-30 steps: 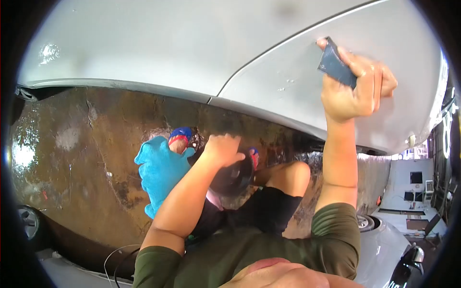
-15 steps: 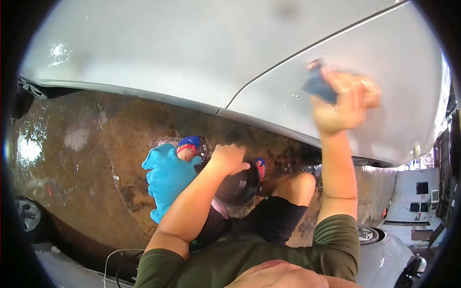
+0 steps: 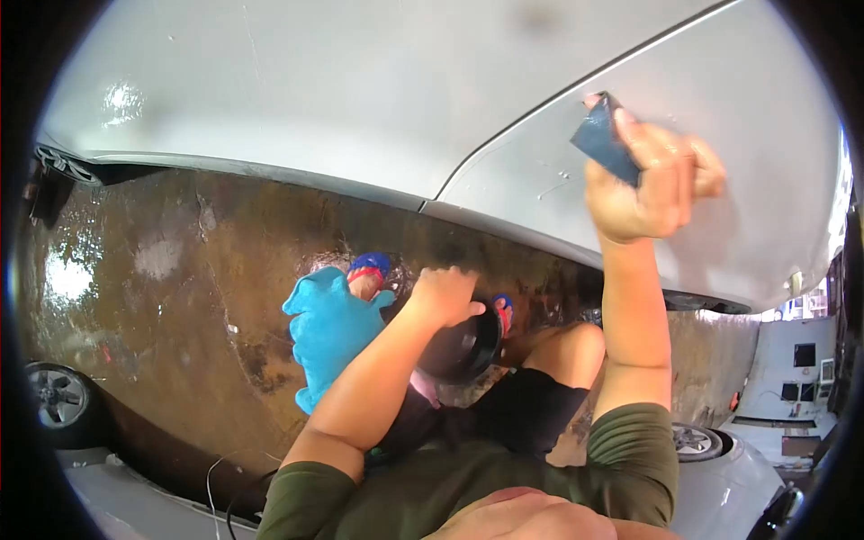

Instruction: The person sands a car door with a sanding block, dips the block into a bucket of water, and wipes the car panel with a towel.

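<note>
My right hand [image 3: 643, 180] is closed around a dark blue-grey piece of sandpaper [image 3: 603, 139]. It is up against the wet silver-grey car panel [image 3: 747, 108], just right of a curved panel gap. A few water drops show on the paint beside the fingers. Lower down, my left hand [image 3: 445, 295] grips the rim of a black bucket [image 3: 463, 351] between my legs. The hand and forearm cover part of that bucket, and its contents cannot be made out. A bright blue cloth [image 3: 333, 328] lies over my left leg, next to the left forearm.
Wet brown concrete floor [image 3: 171, 297] runs beneath the car's lower edge. Behind me stand other cars, one with a wheel [image 3: 58, 396] at left and a silver one [image 3: 733, 477] at right. A thin white cable [image 3: 211, 486] hangs at lower left.
My right hand has shifted slightly on the panel, still with the sandpaper, and its fingers look less blurred. The left hand stays on the bucket rim. The whole view has swung slightly.
</note>
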Available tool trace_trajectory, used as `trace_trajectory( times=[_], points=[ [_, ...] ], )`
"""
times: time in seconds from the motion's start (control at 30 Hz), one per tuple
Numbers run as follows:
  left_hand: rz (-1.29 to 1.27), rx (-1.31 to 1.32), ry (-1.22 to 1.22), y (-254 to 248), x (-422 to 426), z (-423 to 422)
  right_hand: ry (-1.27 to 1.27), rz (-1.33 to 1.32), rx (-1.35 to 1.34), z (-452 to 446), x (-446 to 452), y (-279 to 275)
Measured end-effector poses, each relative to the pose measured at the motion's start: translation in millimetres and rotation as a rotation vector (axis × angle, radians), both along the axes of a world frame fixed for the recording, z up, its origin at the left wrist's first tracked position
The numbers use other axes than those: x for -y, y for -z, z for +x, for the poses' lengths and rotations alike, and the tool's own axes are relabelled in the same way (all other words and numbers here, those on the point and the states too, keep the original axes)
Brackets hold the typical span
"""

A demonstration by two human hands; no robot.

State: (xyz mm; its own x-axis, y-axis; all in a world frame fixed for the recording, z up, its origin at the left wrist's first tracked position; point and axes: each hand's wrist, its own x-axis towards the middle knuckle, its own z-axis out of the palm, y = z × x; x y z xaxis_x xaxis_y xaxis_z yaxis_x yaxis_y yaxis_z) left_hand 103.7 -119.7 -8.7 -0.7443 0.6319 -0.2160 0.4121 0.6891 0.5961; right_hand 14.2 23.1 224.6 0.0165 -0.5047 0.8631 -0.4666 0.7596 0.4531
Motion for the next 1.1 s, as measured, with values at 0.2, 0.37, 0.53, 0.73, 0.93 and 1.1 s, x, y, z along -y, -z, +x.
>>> trace_trajectory(
  times=[0.2,0.37,0.53,0.73,0.93,1.1],
  points=[
    [-0.03,0.021,0.059,-1,-1,-6,0.03,0.075,0.024,2,4,17],
    [-0.064,0.064,0.087,-5,1,-1,0.048,0.119,0.073,2,12,26],
    [-0.053,0.066,0.049,-8,5,-3,0.03,0.072,0.121,1,13,27],
    [0.015,0.01,0.009,5,5,-13,0.103,-0.05,0.089,14,9,10],
    [0.067,-0.073,-0.09,-3,26,-18,-0.183,-0.046,0.667,84,-11,117],
    [0.125,-0.19,-0.249,-11,53,-4,0.052,-0.342,1.319,120,-80,253]
  ],
)
